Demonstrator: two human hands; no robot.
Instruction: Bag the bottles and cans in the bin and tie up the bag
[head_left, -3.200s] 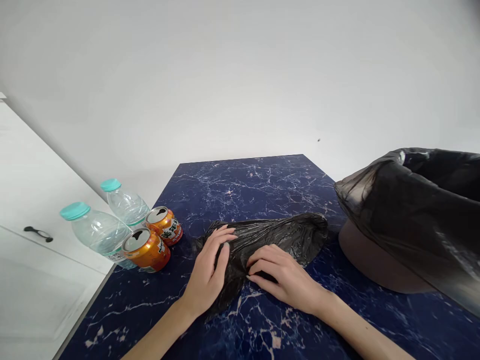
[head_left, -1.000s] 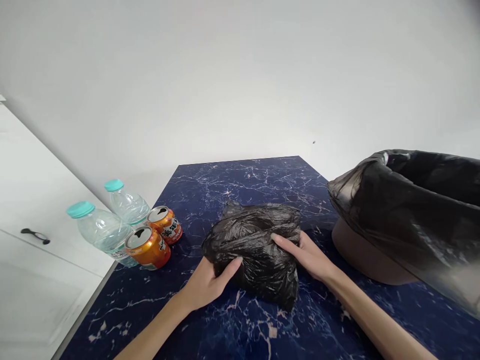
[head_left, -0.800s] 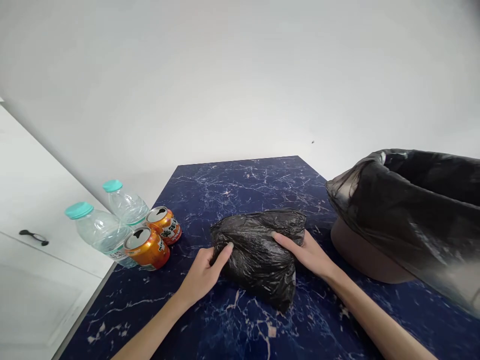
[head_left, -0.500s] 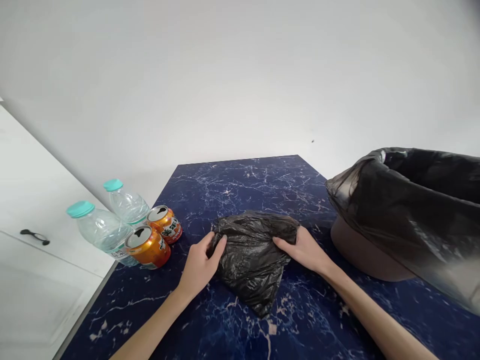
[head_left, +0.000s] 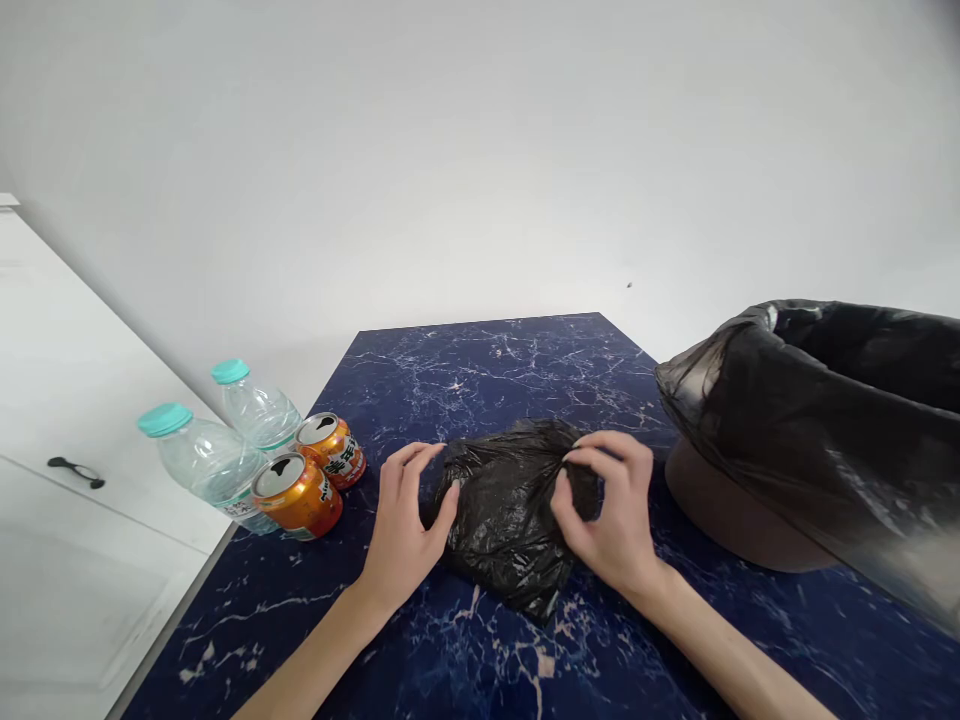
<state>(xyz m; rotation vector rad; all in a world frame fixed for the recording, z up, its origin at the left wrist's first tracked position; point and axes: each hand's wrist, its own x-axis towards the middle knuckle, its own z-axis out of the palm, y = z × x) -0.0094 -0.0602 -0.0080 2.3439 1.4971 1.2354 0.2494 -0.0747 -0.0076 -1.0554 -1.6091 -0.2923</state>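
A crumpled black plastic bag (head_left: 510, 520) lies in the middle of the dark blue marbled table (head_left: 480, 370). At the bag's left edge is my left hand (head_left: 409, 530), its thumb and fingers apart with nothing pinched between them. The thumb rests close against the plastic; whether it touches is hard to see. From the right side, my right hand (head_left: 615, 510) pinches a fold of the bag between thumb and fingertips, and creases gather toward that point.
On the left stand two clear bottles with turquoise caps (head_left: 165, 420) and two opened orange cans (head_left: 296, 495). A brown bin (head_left: 735, 510) with a black liner (head_left: 810, 430) stands at the right. A white cabinet (head_left: 67, 560) adjoins the table's left side; a white wall rises behind.
My left hand has let go of the bag's left edge and its fingers have spread. My right hand has turned upward and now pinches the bag from above. The bag looks more bunched.
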